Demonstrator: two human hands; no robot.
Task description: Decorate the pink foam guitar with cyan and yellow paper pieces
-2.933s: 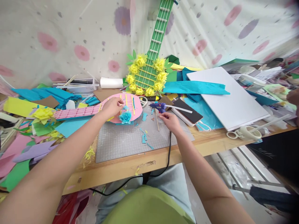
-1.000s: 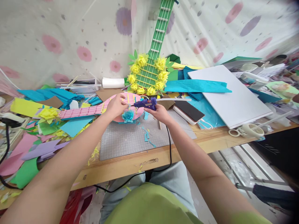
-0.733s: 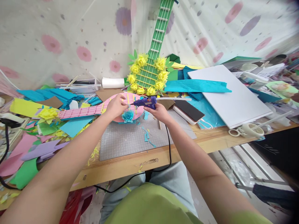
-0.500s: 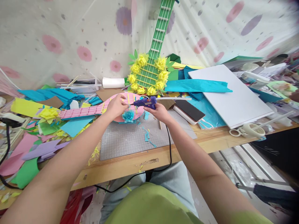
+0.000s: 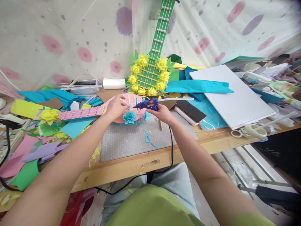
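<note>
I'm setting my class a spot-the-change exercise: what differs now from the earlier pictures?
The right hand has taken hold of the purple glue gun, which first lay near the phone, and carried it leftward, its nozzle now close to the left hand. The left hand stayed at the pink guitar; the green guitar stayed behind it.

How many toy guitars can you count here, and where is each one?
2. The green guitar stands at the back; the pink guitar lies in front, its body under the left hand. More could be hidden under the paper scraps.
</note>
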